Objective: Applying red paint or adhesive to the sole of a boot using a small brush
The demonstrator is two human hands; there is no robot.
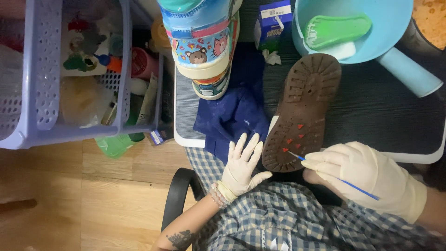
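A brown shoe [304, 104] lies sole-up on the dark mat, with several small red triangles painted on its tread. My right hand [367, 174], in a cream glove, grips a thin blue paintbrush [357, 187] whose tip touches the sole near the toe end. My left hand [242, 165], also gloved, rests open with fingers spread on a dark blue cloth [234, 114], just left of the shoe's toe. A second shoe [204, 51], painted with cartoon animals in bright colours, stands beyond the cloth.
A light blue basin [395, 28] with a handle holds a green brush at the back right. A small blue carton [274, 21] stands beside it. A lilac plastic basket rack [42, 69] with supplies fills the left. A black chair arm [179, 195] is below, over the wooden floor.
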